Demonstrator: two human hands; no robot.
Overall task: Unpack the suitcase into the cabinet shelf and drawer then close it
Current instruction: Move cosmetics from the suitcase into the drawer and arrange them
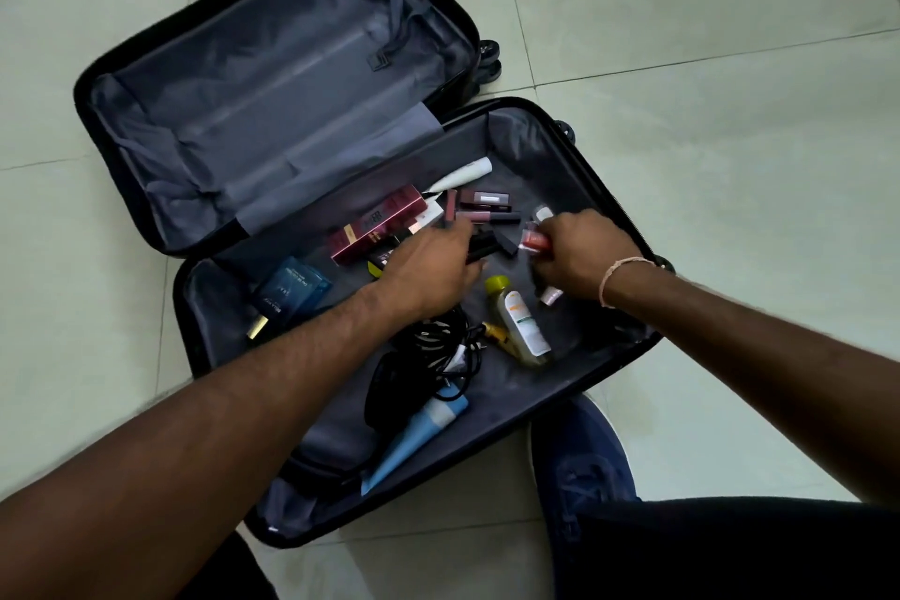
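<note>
Underfoot, pale green floor tiles with thin grout lines carry a black hard-shell suitcase lying fully open, its far half showing only grey lining and a strap buckle. Its near half holds small toiletries: a maroon box and lipstick tubes just beyond the left hand's fingers, a blue perfume box off to their left, and a yellow-capped bottle, black cables and a blue tube nearer the person. The left hand seems to curl over dark tubes, though blur hides the grasp, while the right hand pinches a small red-labelled bottle.
</note>
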